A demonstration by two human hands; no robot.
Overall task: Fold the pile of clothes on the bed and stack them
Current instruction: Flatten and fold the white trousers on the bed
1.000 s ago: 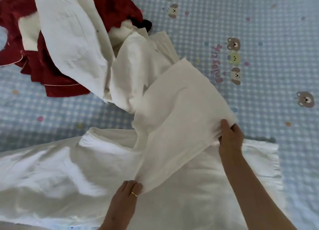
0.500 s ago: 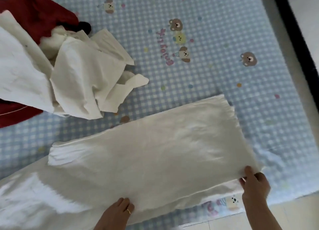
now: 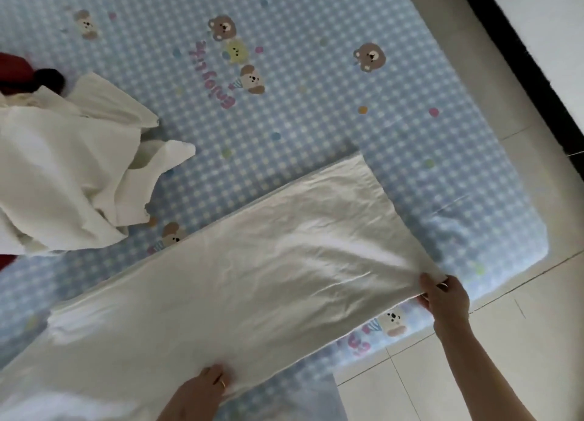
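Observation:
A long white garment lies flat along the bed's near edge, folded lengthwise. My right hand pinches its right end corner, pulling the cloth taut. My left hand grips the garment's near edge at the bottom middle, a ring on one finger. The unfolded pile of white cloth sits at the left, with a red garment showing behind it.
The bed has a blue checked sheet with bear prints. Its right corner and edge meet a pale tiled floor. A black strip runs along the far right by a white wall.
The lifted half of the white garment was brought down flat over the other half, and my right hand pulled its end to the right. The view swung right, away from the pile.

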